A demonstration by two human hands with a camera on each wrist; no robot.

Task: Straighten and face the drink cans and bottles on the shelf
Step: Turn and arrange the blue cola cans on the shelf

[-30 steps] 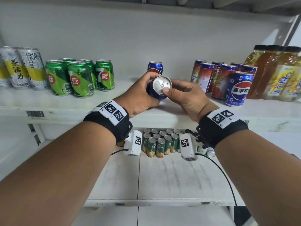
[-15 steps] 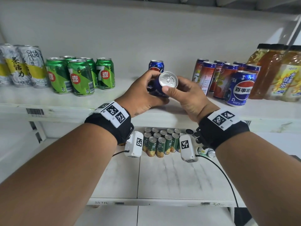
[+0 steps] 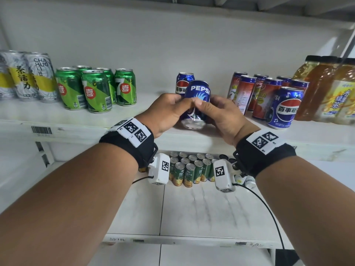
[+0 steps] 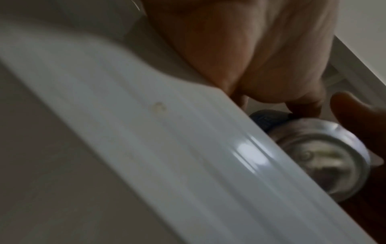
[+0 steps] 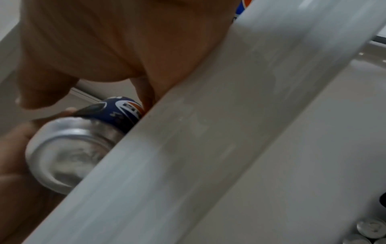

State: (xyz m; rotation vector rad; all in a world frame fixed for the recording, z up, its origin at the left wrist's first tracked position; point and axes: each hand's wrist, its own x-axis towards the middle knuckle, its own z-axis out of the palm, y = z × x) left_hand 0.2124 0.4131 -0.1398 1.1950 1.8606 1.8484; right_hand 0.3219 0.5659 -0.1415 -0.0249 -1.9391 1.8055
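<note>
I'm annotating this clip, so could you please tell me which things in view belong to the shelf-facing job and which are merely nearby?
Job:
held Pepsi can, gripped by left hand and right hand
Pepsi can behind
green cans
tea bottles

Nearby:
small cans on the lower shelf
barcode label

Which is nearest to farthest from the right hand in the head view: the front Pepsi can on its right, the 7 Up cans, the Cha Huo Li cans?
1. Front Pepsi can, just right.
2. 7 Up cans, left.
3. Cha Huo Li cans, far left.

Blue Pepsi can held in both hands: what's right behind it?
Behind the held blue Pepsi can, another blue Pepsi can stands upright on the white shelf. Its lower right part is covered; anything behind it can't be seen.
</note>
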